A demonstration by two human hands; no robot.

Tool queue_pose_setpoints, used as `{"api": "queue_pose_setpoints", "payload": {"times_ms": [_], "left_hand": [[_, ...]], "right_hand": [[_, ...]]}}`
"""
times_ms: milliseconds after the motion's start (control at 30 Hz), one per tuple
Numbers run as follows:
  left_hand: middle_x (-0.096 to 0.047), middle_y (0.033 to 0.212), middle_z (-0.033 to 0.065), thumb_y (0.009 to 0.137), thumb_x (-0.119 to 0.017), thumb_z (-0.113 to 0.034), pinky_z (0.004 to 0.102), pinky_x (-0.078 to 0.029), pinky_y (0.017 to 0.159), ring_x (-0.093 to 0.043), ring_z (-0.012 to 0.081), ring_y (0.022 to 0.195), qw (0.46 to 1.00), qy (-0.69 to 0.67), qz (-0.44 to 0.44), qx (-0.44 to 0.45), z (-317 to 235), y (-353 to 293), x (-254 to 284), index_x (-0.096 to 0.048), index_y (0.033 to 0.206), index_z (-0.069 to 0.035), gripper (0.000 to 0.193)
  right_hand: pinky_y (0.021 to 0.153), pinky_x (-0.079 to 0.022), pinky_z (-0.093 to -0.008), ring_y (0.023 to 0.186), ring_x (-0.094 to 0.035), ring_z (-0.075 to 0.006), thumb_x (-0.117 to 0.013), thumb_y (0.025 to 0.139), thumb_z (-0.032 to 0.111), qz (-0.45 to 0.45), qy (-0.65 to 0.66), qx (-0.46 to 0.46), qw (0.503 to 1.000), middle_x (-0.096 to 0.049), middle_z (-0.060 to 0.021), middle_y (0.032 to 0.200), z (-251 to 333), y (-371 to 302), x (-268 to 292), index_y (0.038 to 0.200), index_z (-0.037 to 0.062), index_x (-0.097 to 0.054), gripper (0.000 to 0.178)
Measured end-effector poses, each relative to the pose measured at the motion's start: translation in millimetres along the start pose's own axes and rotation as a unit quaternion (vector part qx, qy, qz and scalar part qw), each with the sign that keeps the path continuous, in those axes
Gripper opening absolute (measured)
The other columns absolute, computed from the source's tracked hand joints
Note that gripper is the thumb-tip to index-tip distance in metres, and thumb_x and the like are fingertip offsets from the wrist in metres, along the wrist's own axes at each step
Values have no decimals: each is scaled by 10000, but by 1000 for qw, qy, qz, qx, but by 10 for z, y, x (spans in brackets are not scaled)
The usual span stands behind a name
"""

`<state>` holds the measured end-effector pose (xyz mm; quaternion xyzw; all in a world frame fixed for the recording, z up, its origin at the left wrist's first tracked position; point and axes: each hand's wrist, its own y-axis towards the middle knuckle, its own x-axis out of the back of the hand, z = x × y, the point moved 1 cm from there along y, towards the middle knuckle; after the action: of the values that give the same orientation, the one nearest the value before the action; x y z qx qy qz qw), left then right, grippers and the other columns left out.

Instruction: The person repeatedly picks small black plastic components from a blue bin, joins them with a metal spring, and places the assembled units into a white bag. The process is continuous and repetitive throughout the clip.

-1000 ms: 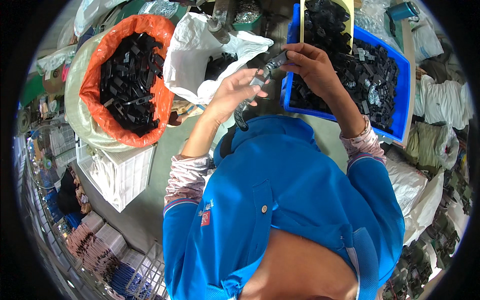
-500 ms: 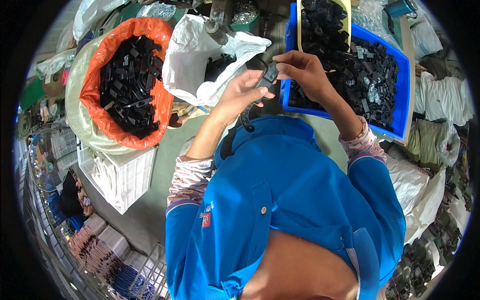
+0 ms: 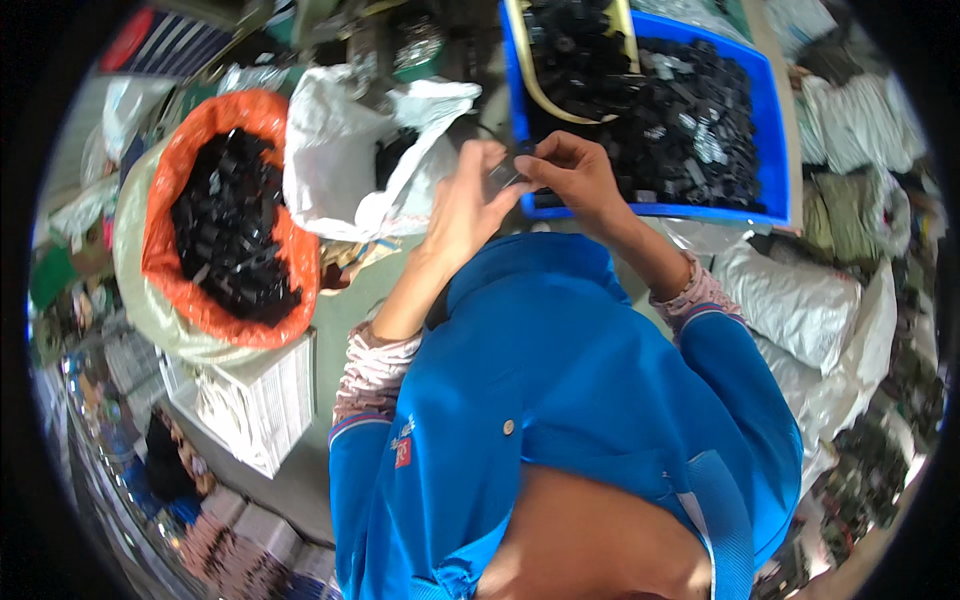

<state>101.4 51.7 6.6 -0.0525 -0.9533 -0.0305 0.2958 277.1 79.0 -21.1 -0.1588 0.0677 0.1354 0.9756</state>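
In front of my waist both hands come together on a black plastic part (image 3: 503,176), blurred and largely covered by the fingers. My left hand (image 3: 460,208) is closed round it, with the back of the hand upward and the thumb reaching toward the right. On the other end, my right hand (image 3: 575,175) pinches with thumb and forefinger; whether a smaller piece is between those fingertips is hidden. Just beyond my right hand is a blue bin (image 3: 665,211) of small black plastic pieces (image 3: 690,140). A yellow container (image 3: 633,45) holding more black parts rests in it.
At the left, an orange-lined sack (image 3: 160,235) full of black plastic parts stands above a white crate (image 3: 285,400). A white bag (image 3: 330,150) gapes between it and my left hand. Stuffed white sacks (image 3: 800,290) lie at the right. A green tub (image 3: 418,68) stands at the back.
My left hand has turned over, and the curved end of the black part no longer shows below it. Both hands remain on the part. The whole view has shifted and tilted.
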Motion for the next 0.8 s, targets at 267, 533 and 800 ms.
{"api": "queue_pose_setpoints", "payload": {"times_ms": [267,533,800], "left_hand": [[-660,925,157,848,-714,-180,421,-524,663,-649,383,799,988,23,97,-121,-40,86,-168,-628,978,-34,213],[-621,730,122,872,-716,-178,318,-467,578,-586,201,619,997,-51,56,-5,42,26,-191,-575,877,-26,207],[-649,716,16,936,-666,-167,221,-427,582,-547,46,660,982,-181,3,48,113,-64,-162,-541,869,-40,191]], "right_hand": [[678,-548,-263,735,-657,-127,-703,879,91,-72,116,17,991,-660,-40,815,-92,-333,227,882,0,-641,111],[695,-532,-343,747,-678,-269,-685,836,136,-340,-429,242,801,-688,-160,868,240,-75,1706,960,41,-728,162],[691,-534,-318,756,-681,-202,-700,865,141,-217,-290,243,900,-700,-103,877,447,232,1568,1023,48,-722,185]]}}
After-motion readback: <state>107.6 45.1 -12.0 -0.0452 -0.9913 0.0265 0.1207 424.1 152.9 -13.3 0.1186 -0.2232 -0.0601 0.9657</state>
